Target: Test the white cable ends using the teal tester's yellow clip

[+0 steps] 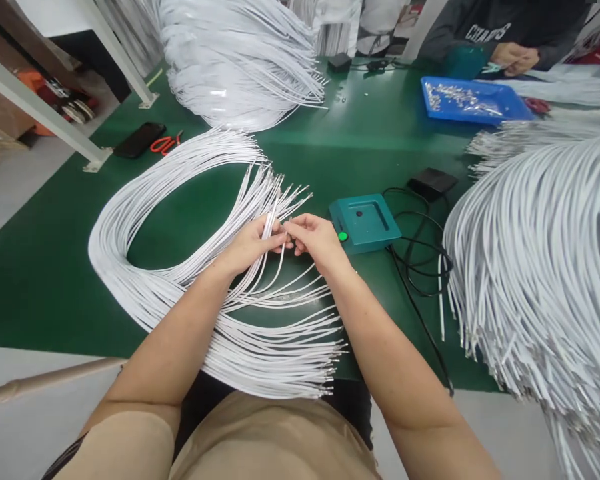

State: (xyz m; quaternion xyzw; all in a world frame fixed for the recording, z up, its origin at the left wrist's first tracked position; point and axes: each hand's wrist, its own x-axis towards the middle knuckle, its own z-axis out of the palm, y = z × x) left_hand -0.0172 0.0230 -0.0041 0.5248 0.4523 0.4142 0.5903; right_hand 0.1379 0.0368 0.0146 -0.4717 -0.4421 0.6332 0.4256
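White cables [130, 213] lie in a large loop on the green table [35, 267], their tipped ends pointing right. Over the upper ends, my left hand [255, 243] is closed on a few of the cables. My right hand [313, 237] meets it fingertip to fingertip, with thumb and index finger pinched at the end of one white cable. What sits right between the fingertips is too small to make out. Just right of my right hand is a teal device [367, 223] with a lit green button.
Large white cable bundles stand at the back [240, 60] and right [540, 253]. A blue tray [475, 100] holds small metal parts. Orange scissors [165, 144], a phone [139, 140], a black box [433, 181] and black cords lie around. Another person's hands [515, 59] are at top right.
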